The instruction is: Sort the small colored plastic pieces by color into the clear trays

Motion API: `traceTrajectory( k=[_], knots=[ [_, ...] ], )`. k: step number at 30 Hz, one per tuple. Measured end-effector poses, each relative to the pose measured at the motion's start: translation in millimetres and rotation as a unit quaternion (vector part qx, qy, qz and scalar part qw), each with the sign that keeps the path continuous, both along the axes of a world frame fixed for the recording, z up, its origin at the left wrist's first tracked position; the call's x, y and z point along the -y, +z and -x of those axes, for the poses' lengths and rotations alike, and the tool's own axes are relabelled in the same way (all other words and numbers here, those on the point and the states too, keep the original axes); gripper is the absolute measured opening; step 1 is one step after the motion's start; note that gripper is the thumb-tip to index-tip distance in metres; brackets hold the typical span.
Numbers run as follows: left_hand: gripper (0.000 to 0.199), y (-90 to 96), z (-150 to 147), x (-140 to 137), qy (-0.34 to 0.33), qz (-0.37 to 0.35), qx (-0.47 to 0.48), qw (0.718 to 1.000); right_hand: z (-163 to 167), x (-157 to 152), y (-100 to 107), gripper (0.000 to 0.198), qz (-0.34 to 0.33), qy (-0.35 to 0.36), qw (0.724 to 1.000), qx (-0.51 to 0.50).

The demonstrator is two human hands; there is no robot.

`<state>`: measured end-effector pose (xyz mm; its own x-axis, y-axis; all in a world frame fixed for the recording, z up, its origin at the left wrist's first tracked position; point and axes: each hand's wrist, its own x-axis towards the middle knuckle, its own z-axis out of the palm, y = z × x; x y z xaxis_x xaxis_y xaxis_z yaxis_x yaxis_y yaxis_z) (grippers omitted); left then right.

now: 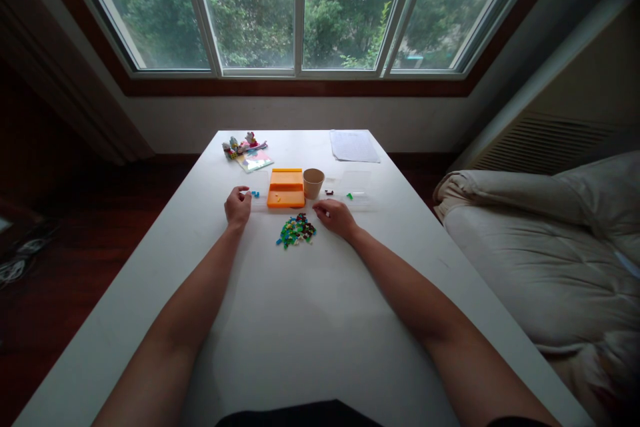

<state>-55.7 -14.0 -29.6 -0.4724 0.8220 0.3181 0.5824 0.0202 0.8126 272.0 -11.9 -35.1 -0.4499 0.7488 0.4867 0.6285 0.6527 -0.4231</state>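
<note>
A heap of small building bricks (296,231), green, blue, brown and pale, lies on the white table. My right hand (337,217) is just right of the heap, below the paper cup (313,183), its fingertips together; whatever they may hold is too small to see. Left of the orange tray (287,198), my left hand (238,207) has its fingers curled, thumb and forefinger close together beside a few blue bricks (255,194) in a clear container. Anything in that pinch is hidden. A few yellowish bricks (279,199) sit in the orange tray.
Right of the cup, clear containers (356,199) hold brown bricks (329,192) and green bricks (349,196). Small figures (240,145) and a card packet (255,160) lie at the far left. Paper sheets (355,146) are far right. A sofa (540,233) stands beside the table (310,333).
</note>
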Motion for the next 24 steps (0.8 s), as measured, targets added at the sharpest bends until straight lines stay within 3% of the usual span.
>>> traceTrajectory(
  k=[7, 14, 24],
  knots=[
    [0.026, 4.1, -20.1, 7.0, -0.096, -0.001, -0.087, 0.992, 6.5, 0.0, 1.4, 0.019, 0.001, 0.047, 0.998, 0.044],
    [0.023, 2.9, -42.5, 14.1, -0.248, -0.001, -0.173, 0.953, 15.2, 2.6, 1.6, 0.03, -0.023, 0.063, 0.993, 0.096],
    [0.021, 2.1, -43.3, 14.7, -0.268, 0.008, -0.192, 0.944, 18.2, 3.0, 0.3, 0.01, -0.027, 0.044, 0.993, 0.103]
  ],
)
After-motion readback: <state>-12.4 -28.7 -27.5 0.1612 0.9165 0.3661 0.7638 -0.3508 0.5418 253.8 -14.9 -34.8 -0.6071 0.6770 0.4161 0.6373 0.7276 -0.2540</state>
